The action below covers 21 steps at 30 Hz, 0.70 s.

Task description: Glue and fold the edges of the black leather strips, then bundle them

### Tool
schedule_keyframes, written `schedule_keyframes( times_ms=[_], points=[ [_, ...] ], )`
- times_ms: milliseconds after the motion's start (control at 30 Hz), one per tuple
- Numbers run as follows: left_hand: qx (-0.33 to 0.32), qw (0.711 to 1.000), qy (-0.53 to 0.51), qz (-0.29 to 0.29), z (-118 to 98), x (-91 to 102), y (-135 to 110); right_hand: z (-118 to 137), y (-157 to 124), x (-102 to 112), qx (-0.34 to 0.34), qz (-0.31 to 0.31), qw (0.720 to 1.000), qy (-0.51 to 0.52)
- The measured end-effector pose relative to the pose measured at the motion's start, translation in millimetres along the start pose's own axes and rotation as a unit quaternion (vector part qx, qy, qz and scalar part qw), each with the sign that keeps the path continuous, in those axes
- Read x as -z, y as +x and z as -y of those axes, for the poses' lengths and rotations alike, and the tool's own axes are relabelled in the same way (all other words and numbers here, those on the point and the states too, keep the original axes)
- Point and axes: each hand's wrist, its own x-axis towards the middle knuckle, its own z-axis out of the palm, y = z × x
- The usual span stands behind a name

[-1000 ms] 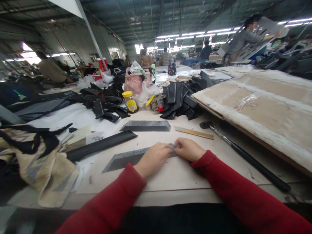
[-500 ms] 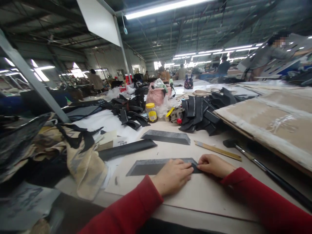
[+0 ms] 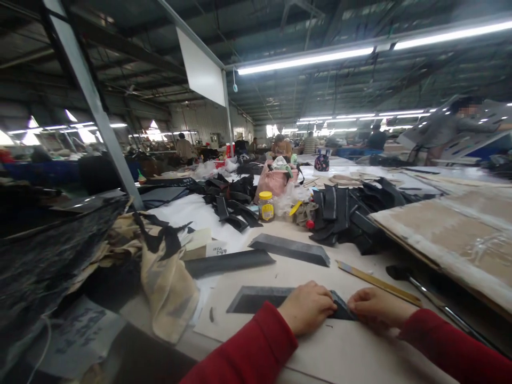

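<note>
A dark strip of sheet material (image 3: 256, 304) with a lighter grey border lies on a pale board (image 3: 248, 337) in front of me. My left hand (image 3: 308, 308) rests palm down across the strip's middle, with its fingers lying over the material. At the right end, my right hand (image 3: 376, 308) pinches the strip's tip between thumb and fingers. That end looks slightly raised or creased between the hands. A second bordered strip (image 3: 290, 249) lies flat farther back, beside a plain black strip (image 3: 232, 263).
Right of the strips lie a yellowish flat stick (image 3: 378, 282) and a black-handled tool (image 3: 436, 301). Behind are a yellow-lidded jar (image 3: 265, 207), a pink bag (image 3: 276, 178) and heaped black pieces (image 3: 340, 210). Brown sheets (image 3: 460, 224) stand right, cloth scraps (image 3: 168, 288) left. A person (image 3: 436, 128) works beyond.
My view has shifted, so the scene sits lower and farther right. My right hand still pinches the strip's end, which now looks more bent; my left fingers are slightly more curled.
</note>
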Motion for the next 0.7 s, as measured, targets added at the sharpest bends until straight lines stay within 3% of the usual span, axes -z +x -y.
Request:
schedule_keyframes(
  times_ms=[133, 300, 500, 700],
  points=[
    [0.012, 1.0, -0.007, -0.019, -1, -0.1, -3, -4, 14, 6, -0.027, 0.035, 0.999, -0.022],
    [-0.003, 1.0, -0.005, -0.006, -1, 3.4, -2, 3, 10, 2, -0.002, 0.003, 0.998, -0.057],
    [0.016, 0.999, 0.014, 0.025, -8, 12.3, 0, 17, -16, -11, 0.076, -0.082, 0.99, -0.09],
    [0.045, 0.996, 0.059, 0.051, -15, 18.4, 2, 9, -25, -27, 0.16, -0.197, 0.959, -0.124]
  ],
)
